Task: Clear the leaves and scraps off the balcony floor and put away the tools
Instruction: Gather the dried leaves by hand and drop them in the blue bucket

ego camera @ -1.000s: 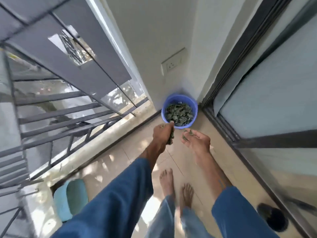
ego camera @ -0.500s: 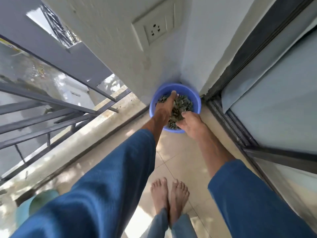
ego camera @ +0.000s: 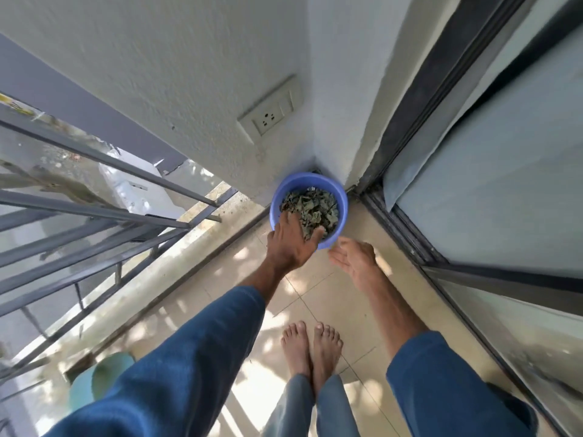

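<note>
My left hand (ego camera: pixel 293 244) presses flat-fingered on the dried leaves (ego camera: pixel 318 209), likely packing the blue tub (ego camera: pixel 343 205); my right hand (ego camera: pixel 355 260) hovers beside it, loose and empty.

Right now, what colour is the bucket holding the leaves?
The bucket is blue with a violet tint, clearest in the head view.
</note>
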{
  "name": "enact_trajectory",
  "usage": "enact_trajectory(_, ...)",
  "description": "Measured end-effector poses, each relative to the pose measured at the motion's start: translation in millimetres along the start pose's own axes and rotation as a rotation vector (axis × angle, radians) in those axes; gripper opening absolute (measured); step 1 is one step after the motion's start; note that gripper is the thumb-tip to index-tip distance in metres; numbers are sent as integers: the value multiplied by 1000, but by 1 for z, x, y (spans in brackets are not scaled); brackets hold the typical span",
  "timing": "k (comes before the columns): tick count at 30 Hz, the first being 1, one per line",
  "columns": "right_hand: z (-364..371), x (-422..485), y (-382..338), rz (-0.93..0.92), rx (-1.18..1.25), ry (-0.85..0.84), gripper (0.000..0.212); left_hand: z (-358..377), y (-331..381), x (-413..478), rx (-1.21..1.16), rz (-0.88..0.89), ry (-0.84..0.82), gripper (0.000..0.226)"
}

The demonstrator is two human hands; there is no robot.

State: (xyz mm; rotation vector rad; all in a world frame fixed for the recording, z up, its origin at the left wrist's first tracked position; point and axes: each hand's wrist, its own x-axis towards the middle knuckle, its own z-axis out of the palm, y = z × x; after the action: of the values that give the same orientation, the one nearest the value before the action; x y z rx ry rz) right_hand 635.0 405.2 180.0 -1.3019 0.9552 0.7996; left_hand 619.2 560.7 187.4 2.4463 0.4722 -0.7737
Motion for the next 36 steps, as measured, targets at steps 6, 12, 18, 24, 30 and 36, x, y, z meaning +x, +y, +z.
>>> enact_trajectory(6,-39,-94,17,24,115,44,14,-25,16,-101,340,136,-58,88)
enact_trajectory(12,-102,-221,44,54,63,107,11,-69,65,-222,419,262,-112,91)
enact_trajectory(18,-175,-351,85,-68,-82,231,15,-76,103,-312,498,494,-221,81)
enact_trajectory(24,-221,-471,157,-73,1,447,20,-54,144,-423,782,822,-381,55)
enact_trajectory(30,-250,-569,273,-69,121,584,17,3,157,-526,940,1162,-515,53)
enact_trajectory(36,-268,-656,407,-78,548,800,22,72,162,-639,1177,1401,-682,82)
